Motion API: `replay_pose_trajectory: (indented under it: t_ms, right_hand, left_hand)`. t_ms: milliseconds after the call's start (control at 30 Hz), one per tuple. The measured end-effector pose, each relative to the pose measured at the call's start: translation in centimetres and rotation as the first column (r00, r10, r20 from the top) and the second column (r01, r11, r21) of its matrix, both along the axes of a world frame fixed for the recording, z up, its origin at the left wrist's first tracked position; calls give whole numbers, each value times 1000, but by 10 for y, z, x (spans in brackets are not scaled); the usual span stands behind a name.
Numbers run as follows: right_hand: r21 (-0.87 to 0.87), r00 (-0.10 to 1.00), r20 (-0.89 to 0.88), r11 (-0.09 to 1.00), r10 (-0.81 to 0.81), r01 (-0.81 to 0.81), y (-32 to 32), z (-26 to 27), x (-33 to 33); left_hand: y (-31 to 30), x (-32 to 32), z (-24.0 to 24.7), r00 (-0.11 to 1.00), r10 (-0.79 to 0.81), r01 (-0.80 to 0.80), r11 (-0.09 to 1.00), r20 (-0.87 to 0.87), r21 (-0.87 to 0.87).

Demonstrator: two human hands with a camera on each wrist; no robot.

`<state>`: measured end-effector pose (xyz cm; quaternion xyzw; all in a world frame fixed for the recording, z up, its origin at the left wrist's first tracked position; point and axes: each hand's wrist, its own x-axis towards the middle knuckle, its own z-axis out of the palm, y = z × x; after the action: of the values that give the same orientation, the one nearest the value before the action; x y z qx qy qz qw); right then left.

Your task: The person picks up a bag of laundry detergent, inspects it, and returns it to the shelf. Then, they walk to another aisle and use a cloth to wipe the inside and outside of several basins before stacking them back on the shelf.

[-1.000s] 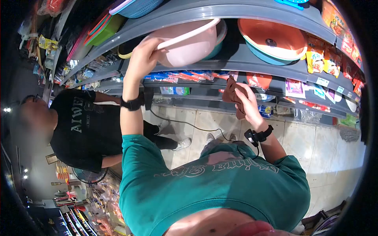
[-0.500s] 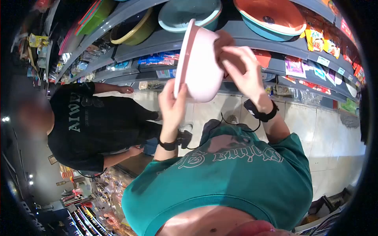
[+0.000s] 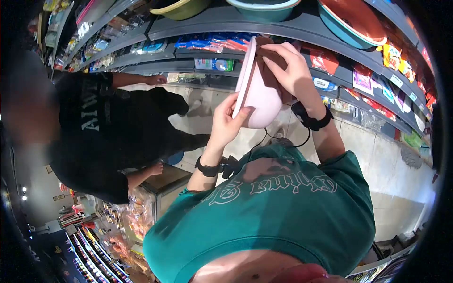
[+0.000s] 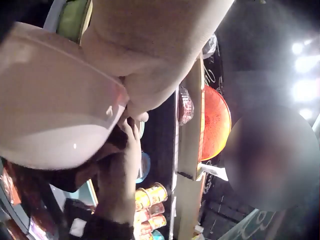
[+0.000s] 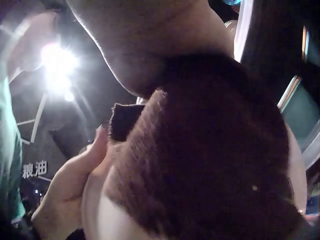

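Note:
A pink plastic basin (image 3: 265, 109) is held tipped on its side in front of the person's body. My left hand (image 3: 225, 121) pinches its near rim, the thumb lying on the outer wall. At the far upper part of the basin, my right hand (image 3: 293, 71) holds a brown cloth (image 5: 210, 150) against the outer wall, close to the rim. In the right wrist view the cloth covers much of the basin. From the left wrist, the smooth pale basin wall (image 4: 55, 105) fills the left side, with the right hand beyond it.
Ahead, shelves carry a light blue basin (image 3: 264, 10), an orange-red basin (image 3: 351, 21), a yellow basin (image 3: 181, 9) and packaged goods. Another person in a black shirt (image 3: 94, 137) stands close on the left. A cable (image 3: 309, 137) hangs from the right wrist.
The left hand has taken the pink basin down from the shelf and turned it on its side. The right hand has brought the brown cloth up against it. Lately both have shifted slightly right.

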<state>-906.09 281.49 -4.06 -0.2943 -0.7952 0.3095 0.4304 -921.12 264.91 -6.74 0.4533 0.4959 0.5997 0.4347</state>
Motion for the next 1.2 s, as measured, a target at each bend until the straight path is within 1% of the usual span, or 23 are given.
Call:
replay_pose_trajectory:
  t_ms: [33,133,167,200,233,267,333,367,467,533,567,667,700,767,800,867,933,967,1000,1033,1067,1133,1200]
  right_hand:
    - [28,1000,10,999,20,-20,-7,-3,-5]
    - [-15,999,47,1000,9,-8,-62,-4,-24]
    - [155,998,55,987,42,-50,-72,-21,-29]
    - [185,991,118,979,69,-90,-91,-29,-32]
    - [285,987,158,956,20,-65,-114,-33,-33]
    - [353,990,140,934,-2,-48,-132,-40,-36]
    - [356,976,215,933,-25,-55,-160,-62,-35]
    - [379,972,223,925,-77,-13,-167,-66,-34]
    - [433,946,223,893,-237,122,-179,-74,-20]
    - [441,946,72,861,-317,255,-178,-82,-15]
    - [356,943,76,892,-325,279,-181,-80,-11]
    - [225,903,26,882,-429,413,-180,-71,-1]
    - [107,885,27,882,-464,459,-180,-65,1]
    - [33,850,-98,852,-517,522,-167,-69,6]
    - [-9,825,-158,837,-542,548,-159,-72,11]
    - [55,830,-204,840,-520,540,-140,-80,24]
    - [83,841,-253,855,-479,512,-124,-86,35]
    - [-114,801,-268,843,-536,526,-121,-84,36]
    - [-172,803,-305,859,-511,481,-115,-82,37]
    - [-229,802,-342,872,-489,433,-110,-80,38]
    - [-282,797,-381,880,-469,383,-107,-76,40]
    - [19,902,-168,913,-398,407,-108,-51,43]
    - [122,969,-135,967,-208,224,-115,-45,38]
  left_hand:
    - [-10,-5,-2,1000,6,-6,1000,23,-5]
    - [-30,-18,-13,997,61,-60,998,41,-29]
    - [-35,-22,-22,988,91,-85,995,128,-47]
    - [-37,-26,-31,970,118,-105,992,215,-69]
    - [-37,-27,-37,952,114,-116,993,284,-9]
    - [-33,-20,-34,897,185,-198,980,401,-8]
    - [-38,-30,-46,824,217,-191,976,523,-105]
    - [-38,-32,-44,794,204,-184,979,573,-93]
    - [-36,-23,-34,662,281,-212,959,695,-187]
    - [-38,-24,-44,656,240,-168,971,716,-172]
    - [-39,-26,-45,643,210,-140,978,737,-156]
    - [-39,-29,-42,591,177,-93,984,787,-151]
    - [-40,-31,-39,558,188,-90,982,808,-167]
    - [-41,-41,-40,491,180,-81,984,852,-162]
    - [-42,-46,-39,500,138,-46,990,855,-133]
    - [-45,-57,-37,517,52,23,997,855,-75]
    - [-52,-66,-34,681,-87,106,994,727,20]
    - [-52,-70,-30,762,-165,155,985,626,72]
    - [-51,-69,-26,826,-240,211,971,511,115]
    - [-55,-59,-24,890,-150,144,989,431,46]
    - [-55,-56,-25,917,-183,185,982,356,27]
    - [-51,-50,-24,946,-257,266,964,198,-18]
    - [-43,-38,-19,947,-309,312,950,87,-17]
